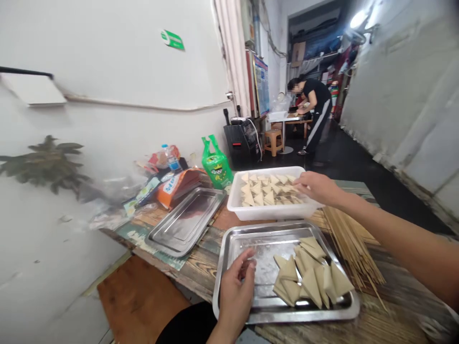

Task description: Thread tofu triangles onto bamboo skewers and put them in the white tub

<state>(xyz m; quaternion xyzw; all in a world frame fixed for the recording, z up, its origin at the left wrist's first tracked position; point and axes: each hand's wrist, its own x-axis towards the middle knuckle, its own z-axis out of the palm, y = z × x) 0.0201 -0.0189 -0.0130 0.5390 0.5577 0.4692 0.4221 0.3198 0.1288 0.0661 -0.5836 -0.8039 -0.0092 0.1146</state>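
Observation:
My left hand point(235, 290) rests on the near left rim of a steel tray point(265, 313), fingers curled with the tips over the tray floor; what they pinch, if anything, I cannot make out. Several triangular tofu pieces point(311, 279) lie heaped in the tray's right half. My right hand point(317, 187) reaches over the right edge of a white plastic tub point(267, 212) full of more tofu triangles point(267, 191), fingers closed down onto the pieces there.
A second, empty steel tray point(186, 220) lies to the left. A bundle of bamboo skewers point(349, 241) lies right of the trays. Snack bags point(179, 184), a green bag point(216, 166) and a bottle point(172, 158) crowd the wall side. A person point(313, 112) works at a far table.

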